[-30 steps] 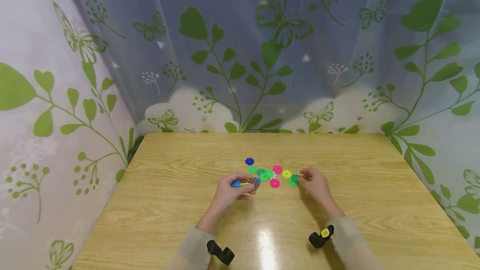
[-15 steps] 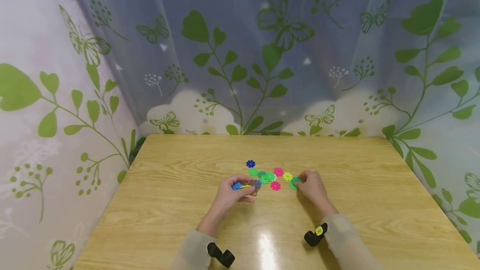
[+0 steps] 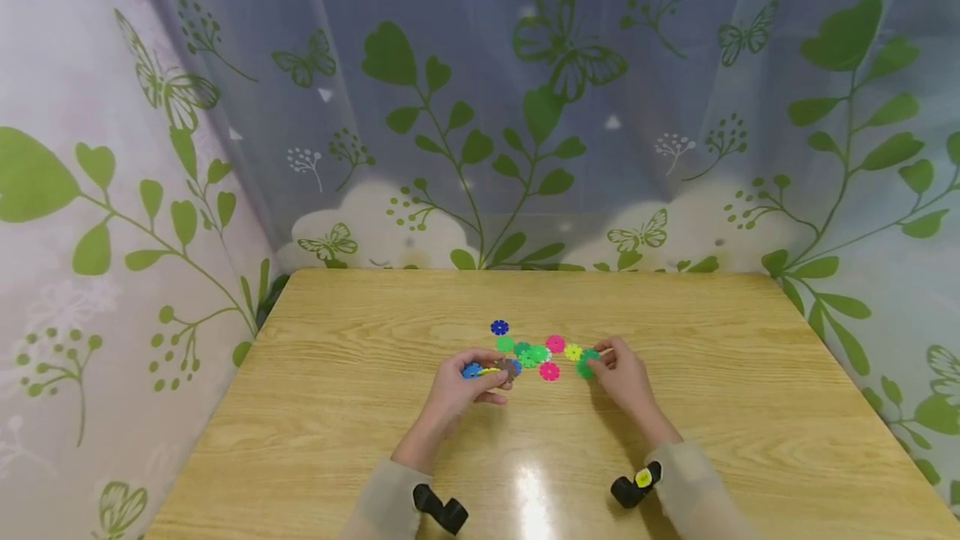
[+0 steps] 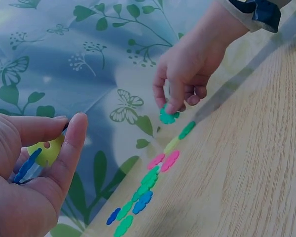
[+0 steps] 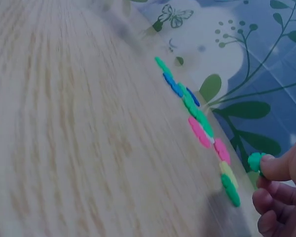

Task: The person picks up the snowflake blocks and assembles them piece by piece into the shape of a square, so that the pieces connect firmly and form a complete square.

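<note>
My left hand (image 3: 459, 380) holds several notched plastic discs joined together: a blue disc (image 4: 27, 165), a yellow disc (image 4: 48, 149) and a brownish-grey disc (image 3: 507, 369), pinched between thumb and fingertips. Over the right end of the loose discs, my right hand (image 3: 628, 375) pinches a green disc (image 5: 255, 161) by its edge. In both wrist views that disc is raised off the table. Just beneath it lies another green disc (image 5: 230, 190). Beside this one are a yellow disc (image 3: 573, 352) and two pink discs (image 3: 555, 343). Some overlapping green discs (image 3: 534, 354) lie between the hands.
A wood-grain table (image 3: 360, 315) carries everything. Behind the hands lies a dark blue disc (image 3: 499, 327) with a light green disc (image 3: 505, 343) near it. A printed curtain (image 3: 450, 148) hangs along the table's back edge. Black wrist cameras (image 3: 441, 509) sit on both sleeves.
The right hand has shifted slightly about the green discs at the right end, its fingers pinching one throughout. My left hand stays nearly still with its joined discs.
</note>
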`<state>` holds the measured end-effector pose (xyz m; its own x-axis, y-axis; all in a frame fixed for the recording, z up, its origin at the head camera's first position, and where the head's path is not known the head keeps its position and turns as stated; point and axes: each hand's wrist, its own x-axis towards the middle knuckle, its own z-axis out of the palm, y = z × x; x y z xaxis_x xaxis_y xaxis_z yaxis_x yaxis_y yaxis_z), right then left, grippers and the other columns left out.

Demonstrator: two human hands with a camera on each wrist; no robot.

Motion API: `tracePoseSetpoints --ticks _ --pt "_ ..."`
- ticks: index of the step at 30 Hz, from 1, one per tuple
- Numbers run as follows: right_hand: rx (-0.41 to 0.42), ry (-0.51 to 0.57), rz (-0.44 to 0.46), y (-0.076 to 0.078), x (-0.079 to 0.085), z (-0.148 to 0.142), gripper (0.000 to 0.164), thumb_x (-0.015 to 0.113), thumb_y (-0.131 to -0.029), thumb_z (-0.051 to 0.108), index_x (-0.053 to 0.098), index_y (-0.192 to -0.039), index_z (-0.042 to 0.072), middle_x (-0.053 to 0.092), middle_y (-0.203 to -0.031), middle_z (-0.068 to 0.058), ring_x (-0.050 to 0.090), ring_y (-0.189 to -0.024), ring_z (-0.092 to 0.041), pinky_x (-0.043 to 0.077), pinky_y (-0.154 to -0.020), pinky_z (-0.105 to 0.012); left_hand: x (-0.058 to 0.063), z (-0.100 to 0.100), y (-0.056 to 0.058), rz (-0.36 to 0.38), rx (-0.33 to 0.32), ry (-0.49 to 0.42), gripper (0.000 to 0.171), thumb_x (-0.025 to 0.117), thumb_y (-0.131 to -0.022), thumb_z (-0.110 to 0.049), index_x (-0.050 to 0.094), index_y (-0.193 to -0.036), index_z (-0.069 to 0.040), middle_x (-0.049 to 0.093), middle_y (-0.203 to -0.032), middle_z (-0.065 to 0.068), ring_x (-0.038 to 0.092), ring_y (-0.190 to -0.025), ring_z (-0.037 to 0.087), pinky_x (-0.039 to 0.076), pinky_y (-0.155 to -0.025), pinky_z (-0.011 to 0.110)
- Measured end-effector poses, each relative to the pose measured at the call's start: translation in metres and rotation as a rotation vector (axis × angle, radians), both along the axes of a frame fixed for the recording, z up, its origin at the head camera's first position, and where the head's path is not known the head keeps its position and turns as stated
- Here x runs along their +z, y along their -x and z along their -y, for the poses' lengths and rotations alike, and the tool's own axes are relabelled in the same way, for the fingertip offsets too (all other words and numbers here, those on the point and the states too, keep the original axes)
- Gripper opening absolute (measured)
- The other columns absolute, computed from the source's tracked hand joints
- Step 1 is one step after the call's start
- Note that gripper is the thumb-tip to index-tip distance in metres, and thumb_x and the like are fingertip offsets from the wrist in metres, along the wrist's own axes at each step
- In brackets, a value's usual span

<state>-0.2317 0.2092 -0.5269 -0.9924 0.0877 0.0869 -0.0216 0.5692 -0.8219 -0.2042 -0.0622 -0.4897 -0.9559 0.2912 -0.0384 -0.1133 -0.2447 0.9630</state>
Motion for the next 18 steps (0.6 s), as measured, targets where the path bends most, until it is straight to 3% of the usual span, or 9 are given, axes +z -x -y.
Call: tracePoseSetpoints --ticks 7,18 --pt "0.033 0.083 -0.110 -0.008 0.009 0.012 0.015 0.066 -0.085 0.003 0.058 -0.098 0.000 0.062 -0.081 -0.013 0.054 -0.067 -0.018 0.046 -0.053 -0.023 0.000 0.000 0.001 -0.018 -0.006 -0.002 0.037 0.067 -0.083 0.000 0.055 -0.116 0.011 0.050 -0.102 0.017 0.067 -0.082 0.026 0.058 -0.068 0.039" --pt "0.146 0.212 -0.155 -0.019 0.015 0.032 0.013 0.069 -0.084 0.005 0.059 -0.090 0.000 0.062 -0.076 -0.011 0.054 -0.058 -0.019 0.048 -0.047 -0.022 -0.001 -0.002 0.002 0.006 0.019 0.014 0.036 0.068 -0.082 0.002 0.056 -0.115 0.011 0.053 -0.101 0.017 0.067 -0.080 0.026 0.058 -0.069 0.038"
